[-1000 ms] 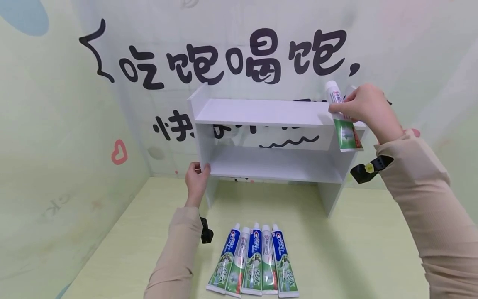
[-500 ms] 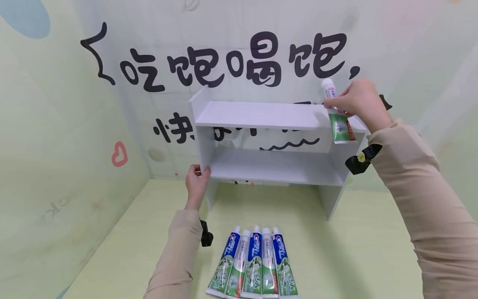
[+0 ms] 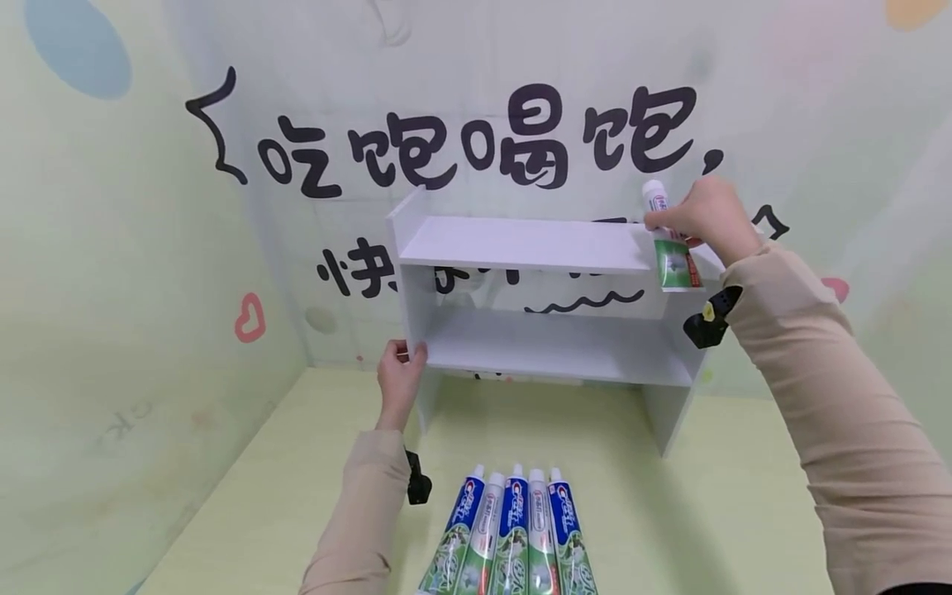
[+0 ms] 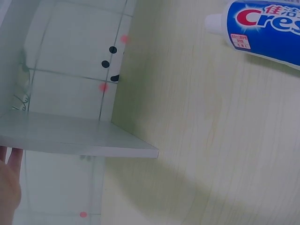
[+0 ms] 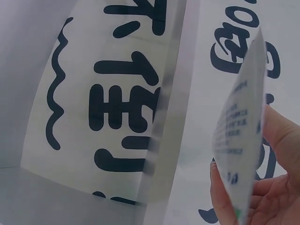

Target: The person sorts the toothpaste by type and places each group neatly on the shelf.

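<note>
Closest in: five toothpaste tubes [image 3: 513, 529] side by side on the pale yellow-green table [image 3: 260, 496], caps toward the shelf unit [image 3: 521, 244], lower ends cut off by the head view's edge. Three blue-and-green alternate with two white-and-green; blue ones sit left, middle, right. Row is slightly fanned. Left wrist view has a blue one's cap end lying on the table, apart from the shelf unit.

Left hand [image 3: 399, 380] pinches the front edge of the left side panel [image 3: 418, 302], near lower-board height: thumb at the front, fingers on the outer side. Beige sleeve [image 3: 364, 512], black wrist camera [image 3: 418, 479].

Right hand [image 3: 710, 216] holds a white-and-green tube [image 3: 675, 263] between thumb and fingers, at the right end of the top board. Cap up, flat end down, tilted a bit. Overlaps the board's front edge in the head view; can't tell whether it touches. Right wrist view shows its printed face at a steep angle, blurred.

Behind: white wall with big black characters [image 3: 535, 132]; pink heart [image 3: 240, 318] on the left wall.
</note>
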A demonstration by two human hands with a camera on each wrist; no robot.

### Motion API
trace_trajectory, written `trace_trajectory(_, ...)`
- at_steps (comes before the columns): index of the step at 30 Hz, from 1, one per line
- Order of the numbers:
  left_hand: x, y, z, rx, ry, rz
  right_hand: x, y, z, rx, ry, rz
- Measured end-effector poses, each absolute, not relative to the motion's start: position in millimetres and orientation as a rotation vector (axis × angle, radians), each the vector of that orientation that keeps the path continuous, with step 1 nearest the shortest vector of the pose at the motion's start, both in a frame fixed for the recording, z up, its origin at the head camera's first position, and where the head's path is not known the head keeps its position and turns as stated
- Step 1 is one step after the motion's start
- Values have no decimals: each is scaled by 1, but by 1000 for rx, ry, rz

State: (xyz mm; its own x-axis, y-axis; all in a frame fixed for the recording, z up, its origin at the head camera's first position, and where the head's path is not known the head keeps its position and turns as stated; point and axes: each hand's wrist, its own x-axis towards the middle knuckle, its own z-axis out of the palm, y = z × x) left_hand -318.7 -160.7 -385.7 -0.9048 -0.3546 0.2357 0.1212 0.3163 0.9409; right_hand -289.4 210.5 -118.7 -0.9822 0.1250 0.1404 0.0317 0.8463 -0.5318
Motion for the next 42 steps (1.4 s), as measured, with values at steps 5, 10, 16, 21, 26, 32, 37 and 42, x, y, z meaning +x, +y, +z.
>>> trace_trajectory(5, -318, -160, -388, 218, -2194, -1615, -297, 213, -124, -139, -2863, 810)
trace_trajectory(10, -318, -159, -387, 222, -2184, -1620, -305, 212, -126, -149, -2878, 809)
trace_trajectory(16, -316, -161, -386, 231, -2170, -1628, -312, 210, -128, -154, -2875, 833)
trace_trajectory(21, -317, -161, -387, 230, -2167, -1641, -316, 214, -131, -149, -2863, 894)
trace_trajectory(26, -316, -161, -386, 232, -2160, -1653, -319, 215, -132, -148, -2870, 913)
trace_trajectory(32, -316, -160, -385, 233, -2160, -1655, -321, 219, -132, -149, -2890, 898)
trace_trajectory(37, -318, -161, -387, 233, -2158, -1648, -320, 219, -131, -143, -2911, 874)
trace_trajectory(42, -319, -162, -387, 230, -2171, -1647, -312, 214, -125, -120, -2949, 809)
